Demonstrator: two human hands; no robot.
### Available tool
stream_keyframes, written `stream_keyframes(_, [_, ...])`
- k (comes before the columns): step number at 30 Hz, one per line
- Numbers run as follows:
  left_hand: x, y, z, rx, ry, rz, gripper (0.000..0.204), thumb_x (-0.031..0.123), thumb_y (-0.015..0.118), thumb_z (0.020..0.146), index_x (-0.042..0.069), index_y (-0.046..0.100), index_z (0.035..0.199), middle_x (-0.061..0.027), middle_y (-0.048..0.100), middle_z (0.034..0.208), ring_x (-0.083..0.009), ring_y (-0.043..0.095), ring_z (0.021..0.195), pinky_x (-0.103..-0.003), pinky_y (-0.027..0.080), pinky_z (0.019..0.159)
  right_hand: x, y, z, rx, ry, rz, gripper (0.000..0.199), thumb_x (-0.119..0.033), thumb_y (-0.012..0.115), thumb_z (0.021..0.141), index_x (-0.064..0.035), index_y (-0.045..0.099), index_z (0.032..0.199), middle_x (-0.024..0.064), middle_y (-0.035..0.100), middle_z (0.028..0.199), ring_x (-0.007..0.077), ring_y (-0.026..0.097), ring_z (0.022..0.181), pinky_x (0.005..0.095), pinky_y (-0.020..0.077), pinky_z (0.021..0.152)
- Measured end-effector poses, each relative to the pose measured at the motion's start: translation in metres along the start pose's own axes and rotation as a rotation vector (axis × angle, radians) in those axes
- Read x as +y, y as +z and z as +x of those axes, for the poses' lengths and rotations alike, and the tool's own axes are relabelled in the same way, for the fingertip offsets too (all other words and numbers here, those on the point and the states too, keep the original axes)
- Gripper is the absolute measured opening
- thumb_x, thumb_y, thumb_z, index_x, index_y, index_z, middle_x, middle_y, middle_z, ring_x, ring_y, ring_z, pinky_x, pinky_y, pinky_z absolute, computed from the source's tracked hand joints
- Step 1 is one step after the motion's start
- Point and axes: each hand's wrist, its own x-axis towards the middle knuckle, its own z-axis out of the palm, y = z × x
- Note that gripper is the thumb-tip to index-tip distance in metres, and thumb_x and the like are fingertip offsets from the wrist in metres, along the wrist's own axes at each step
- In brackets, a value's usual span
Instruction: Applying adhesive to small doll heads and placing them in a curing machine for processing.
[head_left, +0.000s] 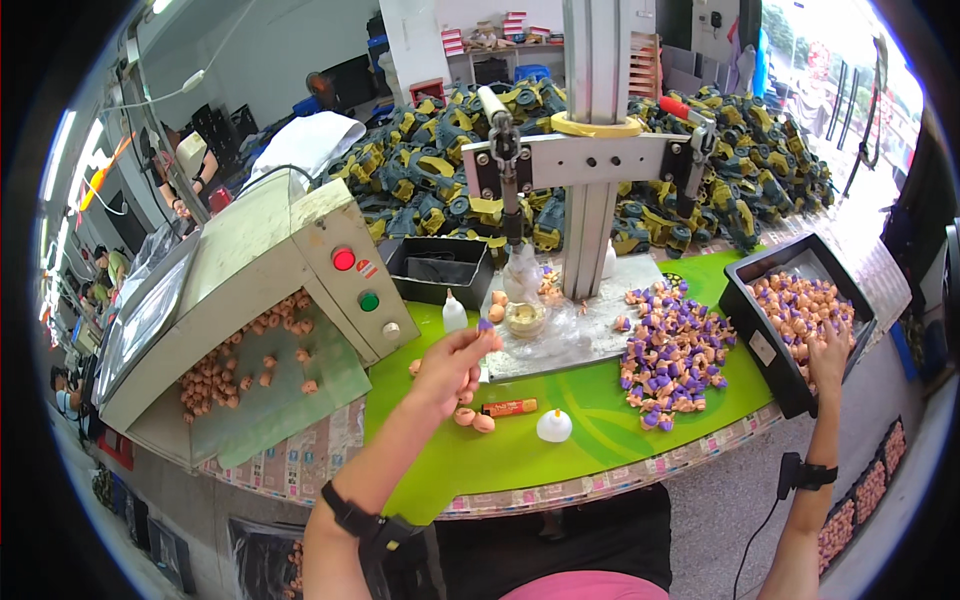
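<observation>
Both forearms are bare, with no sleeves seen. A black band with a bulky black unit is strapped just behind the left hand (452,366). A slimmer black band is worn behind the right hand (828,352), a thin black cable hanging from it. A pink garment is worn below.

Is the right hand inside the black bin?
Yes, the right hand reaches into the black bin, resting on the peach-coloured pieces in it.

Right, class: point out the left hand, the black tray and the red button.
Left hand (452,365), head view, on the palm.
Black tray (757,345), head view, on its front wall.
Red button (343,259), head view, on its centre.
</observation>
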Motion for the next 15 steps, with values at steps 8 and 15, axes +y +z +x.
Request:
stream_keyframes(8, [-0.033, 0.028, 0.088, 0.249, 0.332, 0.140, 0.025, 0.021, 0.077, 0.080, 0.006, 0.068, 0.097, 0.0018, 0.047, 0.083, -0.0072, 0.046, 0.059, -0.022, 0.041, 0.050, -0.118, -0.050, -0.041, -0.200, -0.312, 0.552, 0.033, -0.007, 0.067, 0.080, 0.0008, 0.064, 0.111, 0.0207, 0.049, 0.134, 0.0355, 0.051, 0.119, 0.0401, 0.0389, 0.103])
stream_keyframes(15, [-0.058, 0.030, 0.105, 0.400, 0.612, 0.369, 0.024, 0.018, 0.076, 0.079, 0.004, 0.068, 0.098, -0.0046, 0.045, 0.101, -0.0135, 0.050, 0.088, -0.026, 0.043, 0.076, -0.205, -0.072, -0.070, -0.351, -0.418, 0.827, 0.028, -0.007, 0.070, 0.079, -0.0010, 0.067, 0.106, 0.0192, 0.056, 0.124, 0.0305, 0.056, 0.111, 0.0385, 0.0469, 0.092])
